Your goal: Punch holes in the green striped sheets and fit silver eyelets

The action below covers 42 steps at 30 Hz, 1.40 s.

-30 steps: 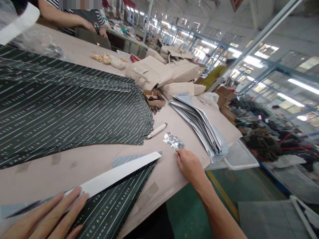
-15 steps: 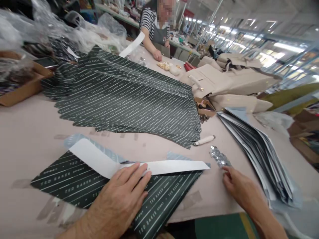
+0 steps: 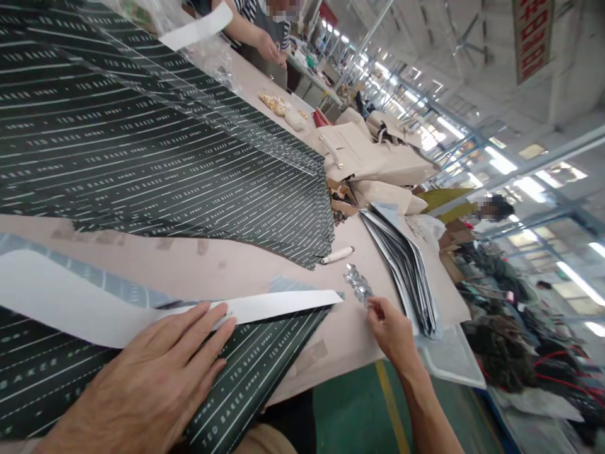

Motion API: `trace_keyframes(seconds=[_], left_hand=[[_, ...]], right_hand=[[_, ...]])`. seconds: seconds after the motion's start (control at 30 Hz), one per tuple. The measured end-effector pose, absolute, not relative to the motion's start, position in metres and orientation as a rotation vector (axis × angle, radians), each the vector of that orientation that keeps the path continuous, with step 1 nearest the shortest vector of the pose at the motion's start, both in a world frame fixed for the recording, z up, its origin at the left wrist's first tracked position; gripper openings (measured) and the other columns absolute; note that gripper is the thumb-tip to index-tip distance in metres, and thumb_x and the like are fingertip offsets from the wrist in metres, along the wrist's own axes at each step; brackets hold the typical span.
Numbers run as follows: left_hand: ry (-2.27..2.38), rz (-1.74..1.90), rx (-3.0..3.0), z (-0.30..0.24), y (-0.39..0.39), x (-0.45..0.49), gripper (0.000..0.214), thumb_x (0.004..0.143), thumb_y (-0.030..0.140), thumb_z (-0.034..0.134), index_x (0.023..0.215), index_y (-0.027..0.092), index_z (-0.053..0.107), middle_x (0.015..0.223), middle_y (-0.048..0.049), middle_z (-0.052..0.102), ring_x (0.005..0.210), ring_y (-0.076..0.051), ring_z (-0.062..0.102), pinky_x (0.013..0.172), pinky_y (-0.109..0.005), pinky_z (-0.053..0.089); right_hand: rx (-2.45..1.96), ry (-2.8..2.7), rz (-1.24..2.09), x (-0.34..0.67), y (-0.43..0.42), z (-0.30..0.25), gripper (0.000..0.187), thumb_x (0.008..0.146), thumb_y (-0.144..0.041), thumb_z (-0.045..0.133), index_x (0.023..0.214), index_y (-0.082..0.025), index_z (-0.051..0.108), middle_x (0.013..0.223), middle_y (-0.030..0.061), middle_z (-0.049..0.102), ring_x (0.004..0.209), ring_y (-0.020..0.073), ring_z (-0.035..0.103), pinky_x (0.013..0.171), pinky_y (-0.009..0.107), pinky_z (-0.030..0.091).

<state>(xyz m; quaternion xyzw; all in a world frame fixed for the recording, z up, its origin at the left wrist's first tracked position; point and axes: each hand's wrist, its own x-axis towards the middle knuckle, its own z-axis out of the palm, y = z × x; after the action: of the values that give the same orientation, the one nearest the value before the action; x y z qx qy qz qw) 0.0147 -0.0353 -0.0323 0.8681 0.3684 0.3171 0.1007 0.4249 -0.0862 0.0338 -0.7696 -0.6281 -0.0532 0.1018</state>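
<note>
My left hand [image 3: 165, 366] lies flat with fingers stretched out on a white paper strip [image 3: 283, 305]. The strip runs along the upper edge of a dark green lining piece [image 3: 255, 359] with white stripes and "TED BAKER SPORT" lettering. Pale blue backing [image 3: 293, 285] shows behind it. At the near end of a small pile of round silver metal pieces [image 3: 358, 284], my right hand [image 3: 390, 325] has its fingers curled and thumb and fingertip together. Whatever sits in that pinch is too small to make out.
A large stack of striped lining pieces [image 3: 189, 164] covers the table's far left. Behind the silver pieces lies a white pen-like tool [image 3: 338, 255]. Folded dark pieces [image 3: 401, 265] and beige bags [image 3: 378, 157] are to the right. Across the table stands a co-worker [image 3: 258, 38].
The view has swung to the right, so everything sits further left. My left hand stays flat on the strip; my right hand remains at the silver pieces. The co-worker's hands have come together.
</note>
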Motion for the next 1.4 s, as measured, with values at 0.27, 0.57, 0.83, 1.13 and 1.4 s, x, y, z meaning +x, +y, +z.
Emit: trace_keyframes(seconds=[0.27,0.57,0.83,1.13,1.4], left_hand=[[1.148,0.833,2.719,-0.004,-0.032,0.014,0.035,0.105,0.026,0.037,0.122,0.014,0.065,0.129,-0.0087,0.065,0.124,-0.026,0.056,0.109,-0.041,0.037],[1.158,0.749,2.668,0.003,-0.035,0.012,0.032,0.103,0.023,0.042,0.127,0.011,0.059,0.132,-0.0099,0.059,0.127,-0.027,0.051,0.110,-0.041,0.040],[1.137,0.796,2.663,0.002,-0.034,0.013,0.026,0.101,0.020,0.043,0.116,0.010,0.063,0.125,-0.0112,0.061,0.120,-0.027,0.054,0.108,-0.041,0.042],[1.132,0.809,2.655,-0.002,-0.037,0.012,0.027,0.102,0.021,0.042,0.114,0.010,0.063,0.127,-0.0114,0.060,0.123,-0.027,0.053,0.112,-0.041,0.039],[1.154,0.713,2.724,0.002,-0.035,0.012,0.035,0.103,0.021,0.042,0.134,0.012,0.055,0.136,-0.0071,0.059,0.126,-0.025,0.051,0.110,-0.040,0.038]], right_hand=[[-1.709,-1.674,0.059,0.305,-0.049,0.054,0.010,0.089,-0.026,0.070,0.097,-0.021,0.066,0.082,0.0016,0.076,0.069,0.0156,0.074,0.065,0.024,0.059],[-1.038,-2.483,-0.025,0.218,-0.009,0.029,0.015,0.097,-0.005,0.052,0.106,-0.014,0.060,0.092,0.0082,0.072,0.084,0.0193,0.067,0.081,0.033,0.056],[-0.888,-2.695,-0.066,0.208,-0.010,0.038,0.024,0.104,-0.012,0.041,0.100,-0.010,0.064,0.089,0.0123,0.072,0.085,0.0219,0.066,0.079,0.035,0.054],[-0.745,-2.782,-0.070,0.212,-0.003,0.047,0.029,0.104,-0.012,0.036,0.108,-0.007,0.064,0.090,0.0120,0.074,0.084,0.0218,0.067,0.078,0.035,0.056],[-1.183,-2.347,0.502,0.228,-0.008,0.038,0.030,0.098,-0.011,0.048,0.125,-0.021,0.056,0.105,0.0055,0.074,0.095,0.0172,0.070,0.085,0.031,0.059]])
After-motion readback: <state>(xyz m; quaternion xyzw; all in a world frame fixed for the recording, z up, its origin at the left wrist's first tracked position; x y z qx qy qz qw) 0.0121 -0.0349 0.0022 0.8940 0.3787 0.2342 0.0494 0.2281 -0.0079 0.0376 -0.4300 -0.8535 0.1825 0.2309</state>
